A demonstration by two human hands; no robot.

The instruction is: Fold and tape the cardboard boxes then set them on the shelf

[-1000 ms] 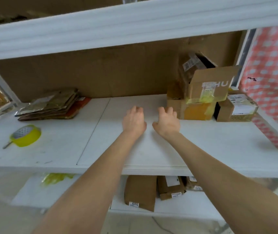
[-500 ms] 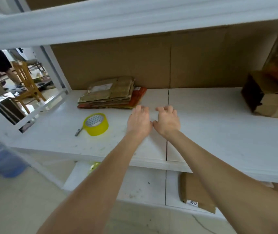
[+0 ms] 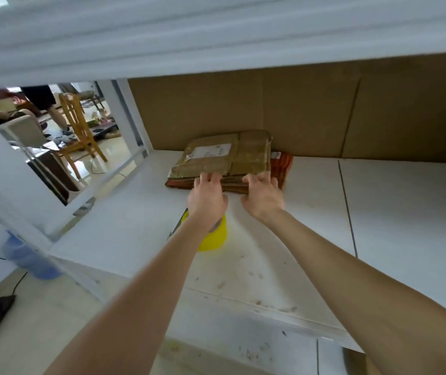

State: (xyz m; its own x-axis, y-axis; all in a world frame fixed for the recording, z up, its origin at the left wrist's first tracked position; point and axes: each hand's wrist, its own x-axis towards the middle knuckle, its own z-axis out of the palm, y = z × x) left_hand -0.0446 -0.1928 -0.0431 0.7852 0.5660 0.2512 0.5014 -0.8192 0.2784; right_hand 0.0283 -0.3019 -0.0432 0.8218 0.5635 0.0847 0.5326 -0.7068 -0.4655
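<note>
A: Head view: where are the boxes?

B: The flattened brown cardboard boxes lie stacked at the back of the white shelf. The left hand and right hand curl their fingers over the near edge; whether they pinch it cannot be told. The person would do best to peel off only the top one.

A stack of flattened cardboard boxes lies at centre frame, far back on the white shelf, the top one labelled. A yellow tape roll sits just below.
</note>
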